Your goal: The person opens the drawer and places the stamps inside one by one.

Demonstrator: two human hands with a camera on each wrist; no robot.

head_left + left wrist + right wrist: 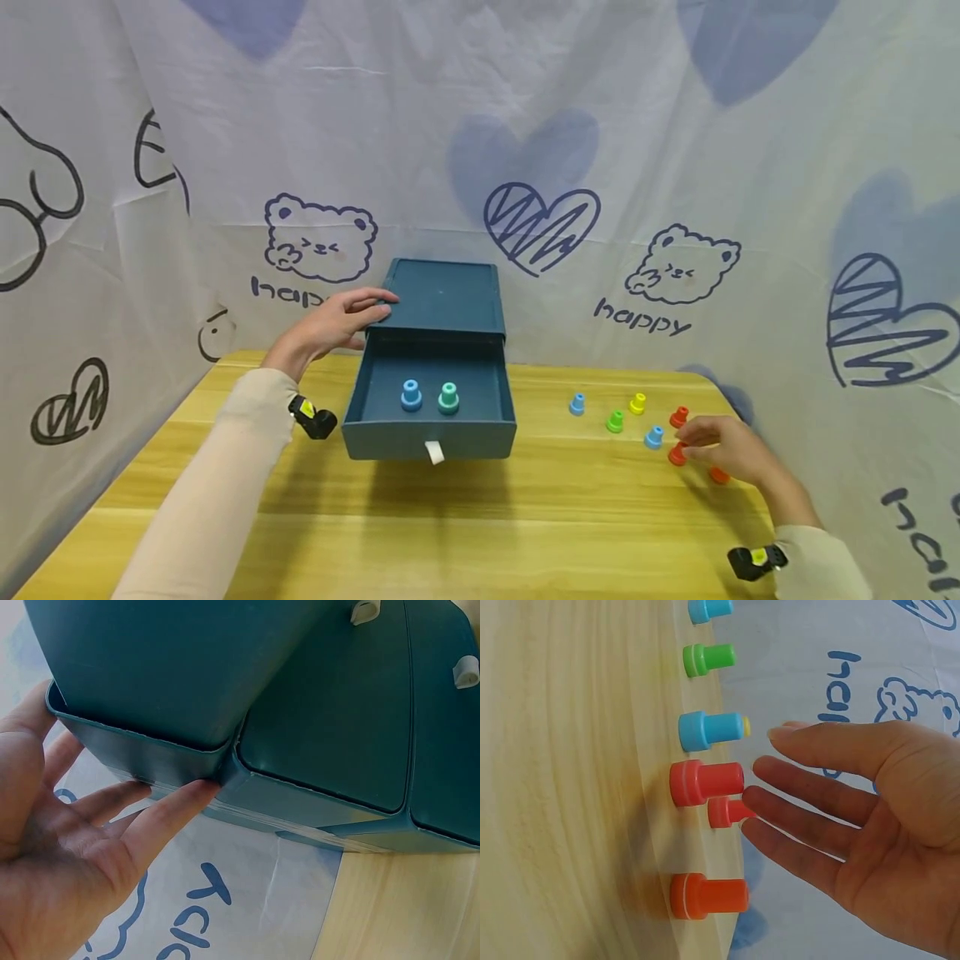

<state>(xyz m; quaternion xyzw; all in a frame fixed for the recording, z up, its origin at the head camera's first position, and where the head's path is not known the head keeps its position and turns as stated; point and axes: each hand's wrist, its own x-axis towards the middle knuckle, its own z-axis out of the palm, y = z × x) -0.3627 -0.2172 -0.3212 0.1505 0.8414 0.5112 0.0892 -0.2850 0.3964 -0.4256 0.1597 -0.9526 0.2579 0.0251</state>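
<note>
A dark teal drawer cabinet stands at the table's back with its top drawer pulled out. Inside the drawer sit a blue stamp-like piece and a teal one, each with a wide base and narrow top. My left hand touches the cabinet's upper left side, its fingers extended along the wall. Over on the right, my right hand hovers with loose fingers beside a red stamp-like piece, holding nothing. Beyond it is another red piece; an orange one stands nearer.
Left of the right hand stand two blue pieces, a green one and a yellow one. A white pull tab hangs on the drawer front. Printed cloth surrounds the wooden table.
</note>
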